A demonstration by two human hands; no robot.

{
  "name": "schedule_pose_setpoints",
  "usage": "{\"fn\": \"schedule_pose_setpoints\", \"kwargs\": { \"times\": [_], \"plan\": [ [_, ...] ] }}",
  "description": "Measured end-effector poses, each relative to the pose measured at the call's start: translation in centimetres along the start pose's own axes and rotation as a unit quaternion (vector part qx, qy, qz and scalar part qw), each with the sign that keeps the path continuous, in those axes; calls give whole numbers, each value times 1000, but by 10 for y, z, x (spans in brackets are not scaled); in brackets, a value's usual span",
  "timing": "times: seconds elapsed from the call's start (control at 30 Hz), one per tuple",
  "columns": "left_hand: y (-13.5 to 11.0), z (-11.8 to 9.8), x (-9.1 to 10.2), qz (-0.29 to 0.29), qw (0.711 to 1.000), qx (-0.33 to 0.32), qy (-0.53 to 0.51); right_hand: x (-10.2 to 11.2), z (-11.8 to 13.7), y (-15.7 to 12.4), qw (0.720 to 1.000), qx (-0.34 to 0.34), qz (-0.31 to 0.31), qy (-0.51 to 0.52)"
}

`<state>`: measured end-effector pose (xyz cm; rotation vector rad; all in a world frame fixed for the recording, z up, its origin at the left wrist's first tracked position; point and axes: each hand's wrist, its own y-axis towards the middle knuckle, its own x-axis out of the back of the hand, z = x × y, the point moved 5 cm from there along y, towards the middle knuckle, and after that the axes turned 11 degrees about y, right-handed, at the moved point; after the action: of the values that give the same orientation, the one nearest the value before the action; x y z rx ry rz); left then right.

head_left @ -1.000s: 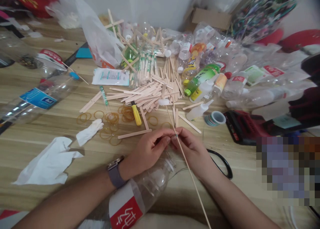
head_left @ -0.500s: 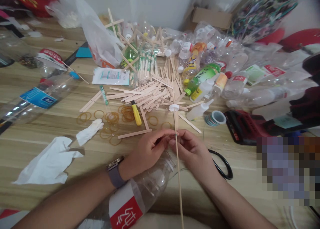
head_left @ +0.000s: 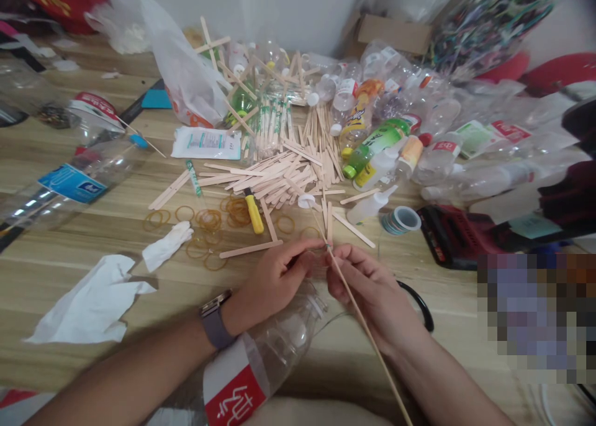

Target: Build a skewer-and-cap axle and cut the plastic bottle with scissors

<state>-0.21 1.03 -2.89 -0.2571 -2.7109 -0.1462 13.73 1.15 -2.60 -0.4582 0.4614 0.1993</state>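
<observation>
A long thin wooden skewer (head_left: pixel 361 314) runs slantwise from the pile of sticks towards me, with a white bottle cap (head_left: pixel 306 200) at its far end. Where a bit of thin dark wire or thread crosses it, the fingertips of my left hand (head_left: pixel 279 277) pinch close together. My right hand (head_left: pixel 367 283) is closed against the skewer just to the right, thumb and forefinger pressed together. A thin wire (head_left: pixel 333 317) curves out below the hands. Under my left forearm lies a clear plastic bottle (head_left: pixel 284 345) with a red and white label, its neck near my fingers.
Flat craft sticks (head_left: pixel 279 177), rubber bands (head_left: pixel 233 210) and a yellow-handled screwdriver (head_left: pixel 254 213) lie ahead. Several plastic bottles (head_left: pixel 382 143) crowd the back right. A tape roll (head_left: pixel 401 220) and a red and black power-tool battery (head_left: pixel 449 236) stand right; white gloves (head_left: pixel 88 302) lie left.
The skewer has swung: its near end moved right across my right forearm, and the capped end moved left. My right hand has turned and shifted slightly right; my left hand has hardly moved.
</observation>
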Motion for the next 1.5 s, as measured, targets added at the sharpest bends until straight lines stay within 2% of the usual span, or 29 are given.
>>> {"fn": "schedule_pose_setpoints", "kwargs": {
  "times": [0.13, 0.27, 0.43, 0.63, 0.73, 0.83, 0.9, 1.13, 1.37, 1.5],
  "plan": [
    [-1, -3, 1, 7, 1000, -2, -7, -4, -7, -7, 980, -131, -14, 146],
    [-2, -1, 0, 12, 1000, 8, -5, -8, -5, -9, 967, -162, -25, 195],
    [-1, 7, -3, 11, 999, 33, 4, -6, -3, -8, 966, -140, -70, 205],
    [2, 3, -3, 41, 996, 75, -23, -5, -1, -9, 977, -127, -32, 169],
    [3, 3, -1, 46, 988, 104, -103, -5, 0, -10, 981, -122, -16, 152],
    [4, 10, -2, 42, 966, 134, -219, -6, 1, -10, 986, -111, -5, 124],
    [5, 14, -1, 27, 955, 139, -260, -6, 2, -10, 989, -106, 0, 104],
    [8, 10, 2, 19, 974, 139, -180, -8, 3, -10, 996, -84, 24, 33],
    [8, 6, 8, 0, 977, 139, -162, -9, 5, -11, 997, -54, 46, -21],
    [8, 5, 5, 7, 967, 157, -203, -11, 7, -12, 997, -41, 63, -32]
  ]
}}
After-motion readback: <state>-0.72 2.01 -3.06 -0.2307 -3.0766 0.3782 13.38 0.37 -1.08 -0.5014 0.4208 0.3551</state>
